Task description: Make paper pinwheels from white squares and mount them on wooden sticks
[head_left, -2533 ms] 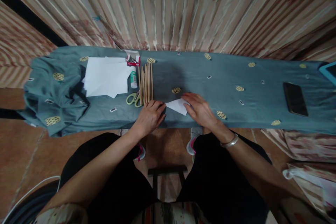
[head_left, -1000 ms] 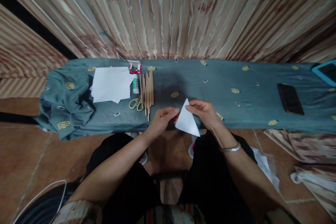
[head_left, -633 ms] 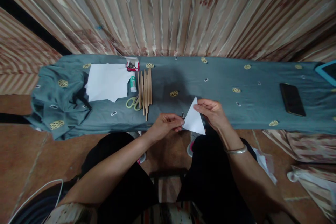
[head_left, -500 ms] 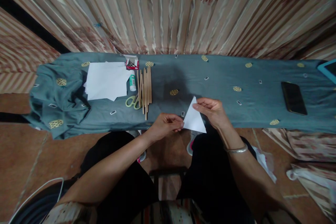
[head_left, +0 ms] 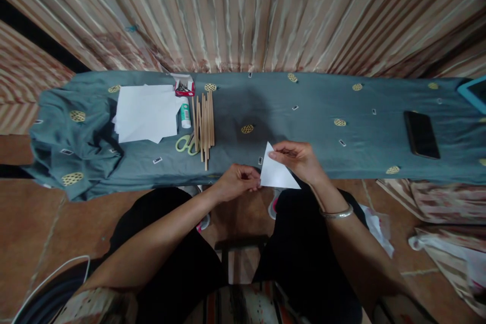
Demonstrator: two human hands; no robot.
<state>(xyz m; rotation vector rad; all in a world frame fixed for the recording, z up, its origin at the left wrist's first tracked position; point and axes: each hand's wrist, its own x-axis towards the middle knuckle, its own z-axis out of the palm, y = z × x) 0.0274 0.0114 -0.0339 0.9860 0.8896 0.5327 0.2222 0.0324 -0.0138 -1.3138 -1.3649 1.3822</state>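
Note:
A white paper triangle (head_left: 278,174) is held between my two hands, over the table's front edge. My left hand (head_left: 240,182) pinches its lower left corner between thumb and fingers. Near the top point, my right hand (head_left: 298,159) grips it with the thumb on the face towards me and the fingers behind, partly hidden. To the left of my hands lie several thin wooden sticks (head_left: 205,126), side by side. Scissors with pale green handles (head_left: 184,144) rest partly under the sticks.
A stack of white paper (head_left: 146,114) lies on the left of the cloth-covered table (head_left: 319,147). Beside it are a green and white glue stick (head_left: 185,113) and a small red box (head_left: 184,86) of metal pieces. A black phone (head_left: 421,134) and a blue-edged object (head_left: 473,93) lie right.
The paper triangle has turned slightly, its top point leaning more to the left. Both hands keep their hold on it. The whole view has shifted a little.

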